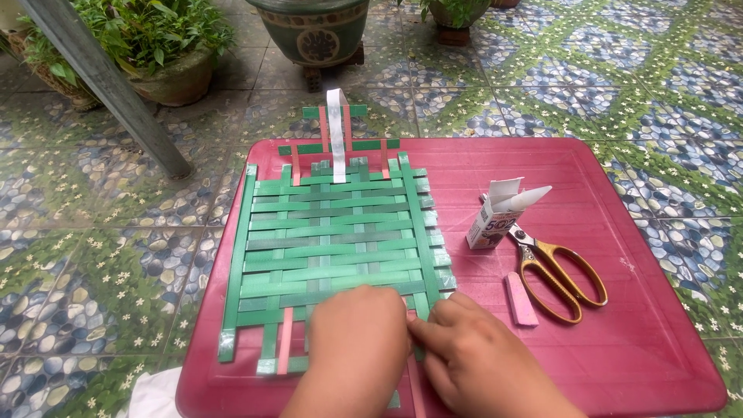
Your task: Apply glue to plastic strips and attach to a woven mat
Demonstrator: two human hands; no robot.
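Note:
A woven mat of green strips (333, 240) lies on a dark red tray (619, 348). A few pink strips and one white strip (337, 135) run through it. My left hand (356, 344) rests flat on the mat's near edge, fingers together. Beside it, touching it, my right hand (480, 360) pinches at the mat's near right corner; what sits between its fingers is hidden. A pink strip (416, 395) shows between the two hands.
On the tray to the right stand a small glue box with a white nozzle (499, 213), yellow-handled scissors (557, 275) and a pink eraser-like block (520, 298). Potted plants (155, 46) and a grey slanted pole (108, 85) stand on the patterned tile floor behind.

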